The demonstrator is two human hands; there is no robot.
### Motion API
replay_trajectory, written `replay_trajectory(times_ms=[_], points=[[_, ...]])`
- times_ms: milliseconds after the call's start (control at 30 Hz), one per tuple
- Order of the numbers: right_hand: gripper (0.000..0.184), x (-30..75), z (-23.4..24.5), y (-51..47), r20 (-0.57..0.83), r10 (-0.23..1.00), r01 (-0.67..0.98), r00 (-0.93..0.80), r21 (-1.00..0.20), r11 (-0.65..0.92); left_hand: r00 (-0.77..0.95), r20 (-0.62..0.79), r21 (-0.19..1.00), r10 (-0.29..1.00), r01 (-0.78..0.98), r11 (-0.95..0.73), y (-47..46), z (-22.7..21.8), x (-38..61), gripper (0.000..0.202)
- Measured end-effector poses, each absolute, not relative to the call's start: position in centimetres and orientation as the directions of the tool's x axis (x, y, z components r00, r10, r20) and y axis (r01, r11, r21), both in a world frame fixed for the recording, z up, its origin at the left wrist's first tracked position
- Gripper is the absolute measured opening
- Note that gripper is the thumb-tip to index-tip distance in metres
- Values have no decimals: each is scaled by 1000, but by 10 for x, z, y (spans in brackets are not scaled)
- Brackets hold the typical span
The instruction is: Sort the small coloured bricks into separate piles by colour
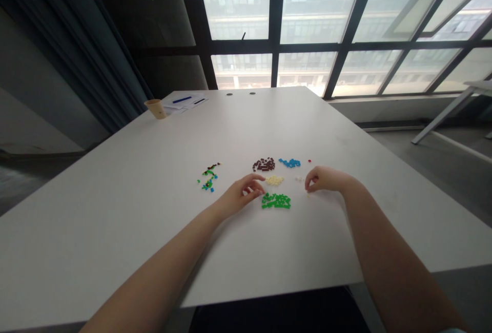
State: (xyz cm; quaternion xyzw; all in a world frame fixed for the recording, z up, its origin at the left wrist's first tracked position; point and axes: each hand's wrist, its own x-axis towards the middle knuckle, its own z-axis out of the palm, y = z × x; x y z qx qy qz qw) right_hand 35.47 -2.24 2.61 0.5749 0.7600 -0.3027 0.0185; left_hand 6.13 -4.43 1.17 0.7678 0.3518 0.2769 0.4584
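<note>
My left hand, fingers curved and apart, hovers by the left side of the green brick pile and the cream brick pile. To the right, my right hand is closed in a pinch, fingertips close to the table. A tiny cream piece shows at those fingertips; whether it is gripped is hard to see. Several small whitish pieces lie just left of that hand. Behind the cream pile are dark brown bricks and blue bricks.
Mixed green, blue and dark bricks lie scattered at left. A single red piece sits beyond my right hand. Far left on the white table stand a tan cup and papers with a blue pen.
</note>
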Motion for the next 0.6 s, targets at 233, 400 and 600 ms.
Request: replay_trajectory(times_ms=[233,400,600], points=[[27,359,26,-24,-483,789,875,-379,-465,135,615,90,875,783,327,-357,-44,12,59,29],[27,361,28,-24,-409,867,898,-284,-430,91,519,122,805,846,446,-390,-36,20,49,26],[36,354,23,-22,-239,956,910,-173,-409,63,305,197,405,932,840,-360,-5,28,-9,18]])
